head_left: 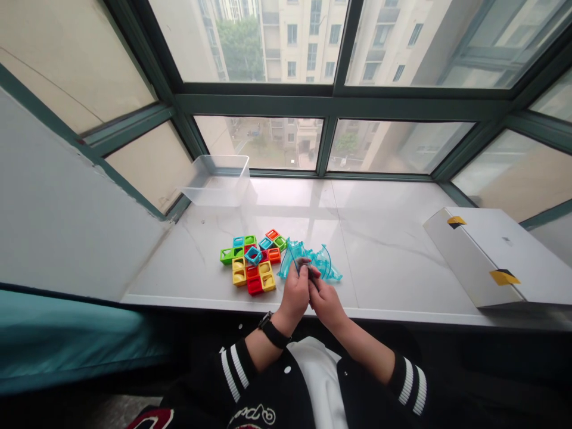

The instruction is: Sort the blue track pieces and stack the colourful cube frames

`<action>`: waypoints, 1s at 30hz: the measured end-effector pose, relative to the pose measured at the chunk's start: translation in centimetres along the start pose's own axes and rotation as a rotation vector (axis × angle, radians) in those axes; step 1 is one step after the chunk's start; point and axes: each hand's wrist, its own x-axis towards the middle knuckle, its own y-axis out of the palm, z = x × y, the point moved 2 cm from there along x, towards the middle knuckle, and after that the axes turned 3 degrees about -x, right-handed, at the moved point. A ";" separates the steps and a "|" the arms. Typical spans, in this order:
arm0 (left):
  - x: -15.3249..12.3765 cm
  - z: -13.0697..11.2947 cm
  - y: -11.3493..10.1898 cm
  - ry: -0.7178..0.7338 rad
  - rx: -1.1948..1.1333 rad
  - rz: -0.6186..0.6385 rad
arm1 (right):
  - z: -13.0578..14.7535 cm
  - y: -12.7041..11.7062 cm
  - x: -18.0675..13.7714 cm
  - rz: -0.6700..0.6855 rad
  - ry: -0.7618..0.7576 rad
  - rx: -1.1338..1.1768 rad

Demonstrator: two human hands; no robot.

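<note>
Small dark piece (310,271), held just above the near edge of the sill, lower centre of frame; too small and shaded to identify. Left hand (295,298) on the frame-left side, right hand (328,304) on the frame-right side. The two meet around the piece, fingers curled inward, neither hand spread open. Piece sits at the fingertips of both, about equally near; which hand bears it cannot be told.

Directly beyond the hands: translucent blue plastic track pieces (319,260), a curved heap with its long axis running left to right across the frame. One thin arc rises beside the left hand, and the far end lies just past the right hand. Immediately left of the heap: square plastic frame blocks (250,265) in green, blue, red, orange and yellow, in a loose flat cluster.

All of these rest on a marble window sill (384,238). Farther along it, left of centre: a clear plastic tub (217,182). At right: a white cardboard box (491,256) with yellow tape patches. Black wristwatch (273,329) on the left wrist. Black jacket sleeve (409,384) with white stripes at lower right. Teal bedding (67,333) at lower left.
</note>
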 end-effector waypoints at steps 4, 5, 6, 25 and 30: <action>-0.9 0.7 0.7 -0.008 0.022 0.022 | -0.3 -0.4 0.3 -0.082 -0.043 0.013; -0.9 0.8 0.7 -0.014 0.023 0.026 | -0.4 -0.4 0.4 -0.080 -0.044 0.013; -0.8 0.9 0.8 -0.021 0.022 0.034 | -0.5 -0.4 0.4 -0.071 -0.041 0.012; 1.4 -0.6 2.4 -0.124 -0.011 0.010 | 1.1 -3.4 1.0 0.108 -0.014 -0.002; 1.2 0.0 2.2 -0.129 -0.063 0.001 | -0.1 -3.6 0.3 0.031 -0.095 -0.133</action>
